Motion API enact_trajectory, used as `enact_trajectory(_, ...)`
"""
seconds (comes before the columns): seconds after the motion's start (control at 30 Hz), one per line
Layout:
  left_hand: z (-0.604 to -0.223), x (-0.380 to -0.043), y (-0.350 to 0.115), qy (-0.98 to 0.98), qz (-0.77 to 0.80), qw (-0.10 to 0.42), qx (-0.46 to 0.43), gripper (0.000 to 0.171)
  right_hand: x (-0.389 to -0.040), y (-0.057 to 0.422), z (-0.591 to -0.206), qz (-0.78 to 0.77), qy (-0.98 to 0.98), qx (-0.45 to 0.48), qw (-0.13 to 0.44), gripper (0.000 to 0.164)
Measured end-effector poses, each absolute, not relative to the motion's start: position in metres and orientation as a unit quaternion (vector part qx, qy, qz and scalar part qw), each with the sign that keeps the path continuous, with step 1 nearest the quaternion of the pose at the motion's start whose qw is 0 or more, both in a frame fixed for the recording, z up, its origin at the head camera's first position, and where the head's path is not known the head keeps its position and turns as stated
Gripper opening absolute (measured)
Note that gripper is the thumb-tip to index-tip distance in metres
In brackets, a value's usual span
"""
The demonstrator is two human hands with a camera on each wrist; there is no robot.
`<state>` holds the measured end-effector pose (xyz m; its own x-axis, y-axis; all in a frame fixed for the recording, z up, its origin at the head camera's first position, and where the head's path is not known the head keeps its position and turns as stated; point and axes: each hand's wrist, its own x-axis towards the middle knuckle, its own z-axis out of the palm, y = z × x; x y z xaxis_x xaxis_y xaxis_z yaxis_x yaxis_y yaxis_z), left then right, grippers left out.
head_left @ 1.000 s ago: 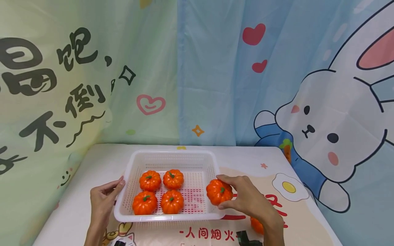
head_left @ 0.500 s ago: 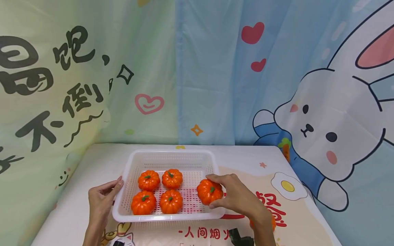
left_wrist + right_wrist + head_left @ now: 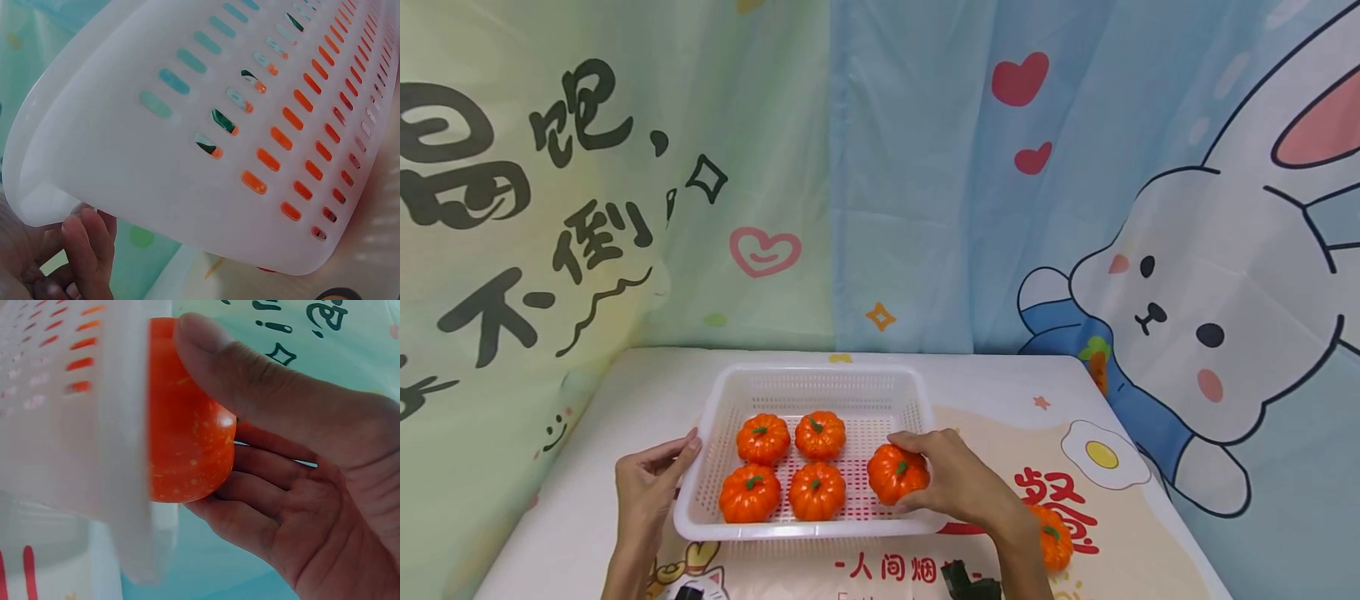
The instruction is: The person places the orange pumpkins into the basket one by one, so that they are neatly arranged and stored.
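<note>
A white plastic basket (image 3: pixel 808 531) with slotted walls sits on the table. My left hand (image 3: pixel 646 492) pinches its left rim between thumb and fingers; in the left wrist view the fingers (image 3: pixel 90 240) curl up under that rim. In my right hand (image 3: pixel 964 483) is a small glossy orange pumpkin (image 3: pixel 893 475) with a green stem, gripped between thumb and fingers over the basket's right part. The right wrist view shows this pumpkin (image 3: pixel 190 425) partly behind the basket's rim. Several similar pumpkins (image 3: pixel 817 492) stand in two rows in the basket's left half.
Another orange pumpkin (image 3: pixel 1054 540) lies on the table to the right, partly covered by my right forearm. A dark green object (image 3: pixel 972 582) shows at the bottom edge by that forearm. A printed cloth (image 3: pixel 1120 517) covers the table, and a patterned curtain (image 3: pixel 902 183) hangs behind.
My right hand has moved left with the pumpkin, from the basket's right rim to over its inside. The pumpkin on the table is less covered by the forearm. My left hand stays at the rim.
</note>
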<state>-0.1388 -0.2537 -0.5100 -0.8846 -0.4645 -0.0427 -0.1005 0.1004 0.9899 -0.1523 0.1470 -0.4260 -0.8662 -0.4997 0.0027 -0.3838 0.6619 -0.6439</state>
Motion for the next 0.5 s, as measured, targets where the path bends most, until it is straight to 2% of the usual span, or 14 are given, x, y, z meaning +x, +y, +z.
enact_trajectory(0.2, -0.509, -0.139, -0.254, -0.728, -0.642, 0.143, 0.194, 0.040, -0.158, 0.141, -0.435, -0.331, 0.899, -0.270, 0.098, 0.073)
enact_trajectory(0.5, -0.508, -0.139, -0.254, -0.725, -0.647, 0.148, 0.186, 0.040, -0.162, 0.134, -0.446, -0.313, 0.907, -0.253, 0.123, 0.073)
